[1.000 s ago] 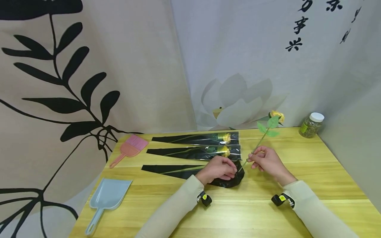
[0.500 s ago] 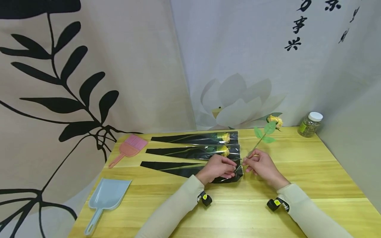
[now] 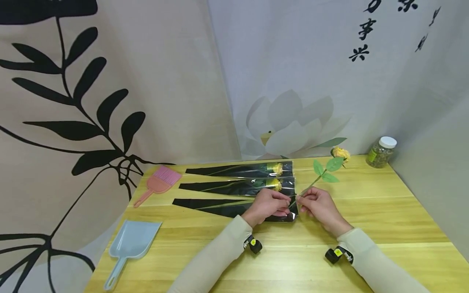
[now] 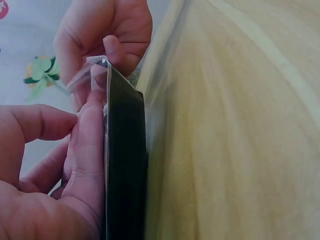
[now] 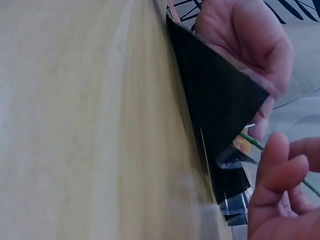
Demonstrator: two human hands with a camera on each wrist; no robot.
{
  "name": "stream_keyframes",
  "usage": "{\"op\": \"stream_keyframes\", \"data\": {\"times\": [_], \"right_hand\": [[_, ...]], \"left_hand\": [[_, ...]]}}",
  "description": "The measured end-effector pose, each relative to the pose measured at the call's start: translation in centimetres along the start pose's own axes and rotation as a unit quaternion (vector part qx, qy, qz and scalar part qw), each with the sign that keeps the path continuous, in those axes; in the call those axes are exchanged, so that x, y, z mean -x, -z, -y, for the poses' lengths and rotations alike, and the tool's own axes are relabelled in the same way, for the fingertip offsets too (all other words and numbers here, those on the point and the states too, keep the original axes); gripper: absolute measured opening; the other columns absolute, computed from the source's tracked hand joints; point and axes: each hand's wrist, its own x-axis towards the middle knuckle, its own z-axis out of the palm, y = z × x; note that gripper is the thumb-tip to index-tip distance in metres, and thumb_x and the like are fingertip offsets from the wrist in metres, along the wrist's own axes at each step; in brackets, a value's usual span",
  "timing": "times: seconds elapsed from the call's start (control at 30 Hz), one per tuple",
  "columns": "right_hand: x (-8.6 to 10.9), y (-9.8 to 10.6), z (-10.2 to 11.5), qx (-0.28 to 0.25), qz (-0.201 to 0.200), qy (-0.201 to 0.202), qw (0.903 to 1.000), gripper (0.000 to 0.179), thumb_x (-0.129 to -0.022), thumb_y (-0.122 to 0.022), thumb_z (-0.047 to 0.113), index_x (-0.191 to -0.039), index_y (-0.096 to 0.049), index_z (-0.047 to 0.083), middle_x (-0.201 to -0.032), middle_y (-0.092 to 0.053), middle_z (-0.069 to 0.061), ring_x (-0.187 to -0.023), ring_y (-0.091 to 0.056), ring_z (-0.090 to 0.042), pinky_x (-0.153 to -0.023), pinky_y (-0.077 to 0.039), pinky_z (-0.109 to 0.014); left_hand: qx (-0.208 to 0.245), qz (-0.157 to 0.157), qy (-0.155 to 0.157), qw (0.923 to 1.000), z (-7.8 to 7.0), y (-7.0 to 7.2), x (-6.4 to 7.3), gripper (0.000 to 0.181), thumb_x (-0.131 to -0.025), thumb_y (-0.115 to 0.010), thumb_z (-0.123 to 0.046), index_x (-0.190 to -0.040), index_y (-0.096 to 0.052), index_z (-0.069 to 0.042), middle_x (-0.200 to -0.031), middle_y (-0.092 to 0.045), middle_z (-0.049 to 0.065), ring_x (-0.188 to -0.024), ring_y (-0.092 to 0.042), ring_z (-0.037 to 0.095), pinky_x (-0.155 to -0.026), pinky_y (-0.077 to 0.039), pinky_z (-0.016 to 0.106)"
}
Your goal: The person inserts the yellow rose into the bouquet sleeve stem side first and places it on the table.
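Note:
My right hand (image 3: 322,207) pinches the green stem of a yellow rose (image 3: 340,153), whose bloom points up and to the right. The stem's lower end is at the mouth of a black, clear-fronted flower sleeve (image 3: 209,206), beside my left fingers. My left hand (image 3: 267,206) lies over the sleeve's wide end and pinches its clear film between thumb and fingers. In the left wrist view the film (image 4: 85,72) stands lifted from the black backing (image 4: 125,160). From the right wrist, the green stem (image 5: 252,141) runs toward the opening; how far inside it reaches is hidden.
Two sleeves with yellow roses lie behind, the nearer one (image 3: 234,187) close to my left hand and the farther one (image 3: 238,169) near the wall. A pink brush (image 3: 159,184) and blue dustpan (image 3: 133,240) lie left. A white-lidded jar (image 3: 381,154) stands back right.
My right hand has moved left and the rose has tilted lower, its stem closer to the sleeve's mouth. The sleeve's wide end has drawn in and shifted slightly back. My left hand stays nearly in place.

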Motion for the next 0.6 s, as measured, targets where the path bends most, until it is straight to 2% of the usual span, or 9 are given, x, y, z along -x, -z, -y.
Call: {"op": "stream_keyframes", "data": {"times": [0.13,0.3,0.47,0.6], "right_hand": [[0.0,-0.3,-0.2,-0.005,0.002,-0.016,0.9999,0.022,-0.103,-0.068,0.013,-0.112,-0.064,-0.006,-0.088,-0.079,-0.008,-0.064,-0.071,-0.012,-0.046,-0.047,-0.023],[-0.1,-0.4,-0.4,-0.016,-0.009,-0.042,0.999,0.024,-0.104,-0.065,0.016,-0.117,-0.062,-0.005,-0.091,-0.079,-0.003,-0.069,-0.074,-0.012,-0.049,-0.049,-0.024],[0.1,-0.6,-0.3,-0.026,-0.013,-0.046,0.9985,0.026,-0.104,-0.066,0.015,-0.12,-0.063,-0.005,-0.091,-0.079,-0.001,-0.067,-0.072,-0.01,-0.049,-0.049,-0.023],[0.4,-1.2,-0.2,-0.021,-0.003,-0.048,0.9986,0.024,-0.102,-0.067,0.013,-0.117,-0.068,-0.006,-0.086,-0.078,-0.001,-0.059,-0.063,-0.007,-0.045,-0.043,-0.021]], "left_hand": [[0.007,-0.008,0.001,0.9999,0.2,-0.2,-0.2,0.015,-0.097,-0.073,-0.007,-0.109,-0.082,-0.003,-0.091,-0.081,0.014,-0.071,-0.077,0.014,-0.07,-0.067,0.03],[0.014,-0.018,-0.003,0.9997,0.3,-0.1,-0.2,0.016,-0.096,-0.074,-0.007,-0.11,-0.082,-0.003,-0.092,-0.082,0.01,-0.072,-0.078,0.015,-0.071,-0.067,0.031],[0.024,-0.022,-0.001,0.9995,0.1,0.1,-0.3,0.018,-0.096,-0.074,-0.007,-0.111,-0.082,-0.003,-0.099,-0.082,0.009,-0.073,-0.077,0.015,-0.072,-0.067,0.032],[0.028,-0.02,-0.001,0.9994,0.0,0.1,-0.3,0.018,-0.096,-0.074,-0.008,-0.112,-0.082,-0.004,-0.095,-0.082,0.009,-0.071,-0.077,0.013,-0.071,-0.067,0.031]]}}
